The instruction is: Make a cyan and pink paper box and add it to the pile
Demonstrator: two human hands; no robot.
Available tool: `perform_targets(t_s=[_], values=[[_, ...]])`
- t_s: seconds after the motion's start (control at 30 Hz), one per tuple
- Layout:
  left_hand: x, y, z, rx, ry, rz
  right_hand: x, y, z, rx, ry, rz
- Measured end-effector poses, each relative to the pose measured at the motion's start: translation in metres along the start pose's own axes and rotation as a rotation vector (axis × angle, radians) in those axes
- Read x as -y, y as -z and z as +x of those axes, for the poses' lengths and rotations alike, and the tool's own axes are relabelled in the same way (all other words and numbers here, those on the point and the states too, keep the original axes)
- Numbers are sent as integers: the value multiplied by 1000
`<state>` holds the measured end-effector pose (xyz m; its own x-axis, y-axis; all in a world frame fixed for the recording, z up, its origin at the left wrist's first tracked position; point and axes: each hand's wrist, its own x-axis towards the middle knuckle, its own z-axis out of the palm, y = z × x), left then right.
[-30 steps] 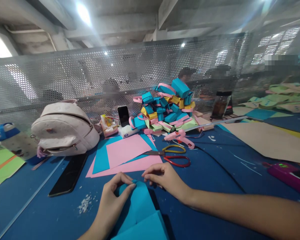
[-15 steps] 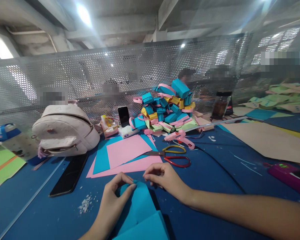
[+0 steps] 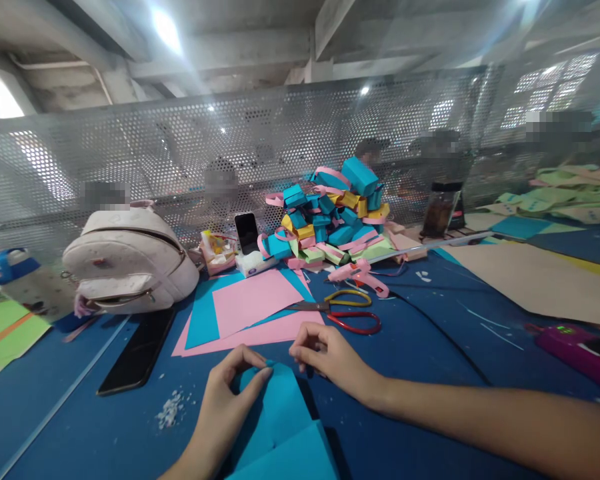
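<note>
My left hand (image 3: pixel 239 393) pinches the far edge of a folded blue paper (image 3: pixel 285 417) between thumb and fingers. The paper lies at the front of the table, its near part folded over as a flap and cut off by the lower picture edge. Just right of its far end, my right hand (image 3: pixel 330 357) hovers apart from it with fingers curled together; whether anything is inside them is hidden. Beyond both hands lie scissors (image 3: pixel 350 310) with one yellow and one red handle, and a stack of pink sheets (image 3: pixel 255 300) and blue ones.
A pink glue gun (image 3: pixel 360 275) rests before a heap of blue, yellow and pink paper boxes (image 3: pixel 330 217). At left are a white backpack (image 3: pixel 130 260), a black phone (image 3: pixel 137 353) and a bottle (image 3: pixel 30 287). A purple device (image 3: pixel 575 353) lies right; a perforated screen (image 3: pixel 260 147) stands behind.
My right hand has shifted slightly to the right, away from the blue paper's far end. The left hand and the paper have stayed in place.
</note>
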<state>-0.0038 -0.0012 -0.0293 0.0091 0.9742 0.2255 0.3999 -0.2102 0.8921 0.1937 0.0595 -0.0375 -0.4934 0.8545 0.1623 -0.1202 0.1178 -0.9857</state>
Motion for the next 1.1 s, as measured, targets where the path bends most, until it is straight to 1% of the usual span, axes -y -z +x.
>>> perform_targets(t_s=[0.17,0.33,0.53,0.67,0.87,0.9,0.97,1.03,1.1], values=[[1,-1,1,9,7,-4,-1,0,-1,52,72,-32],[0,0,1,14,7,12,-3,0,-2,97,75,-5],[1,-2,1,52,-4,13,-5,1,1,49,53,-11],[0,-3,1,65,-16,-30,-9,2,3,45,62,24],[4,-4,3,99,-22,-31,-8,2,2,44,58,56],[4,-4,4,95,-40,-22,-7,2,2,45,53,55],[2,-2,4,39,-125,41,-7,2,3,41,40,46],[-7,3,-1,-50,-278,153,-6,2,4,35,29,36],[-19,10,-14,-108,-454,261,-7,2,4,29,23,26]])
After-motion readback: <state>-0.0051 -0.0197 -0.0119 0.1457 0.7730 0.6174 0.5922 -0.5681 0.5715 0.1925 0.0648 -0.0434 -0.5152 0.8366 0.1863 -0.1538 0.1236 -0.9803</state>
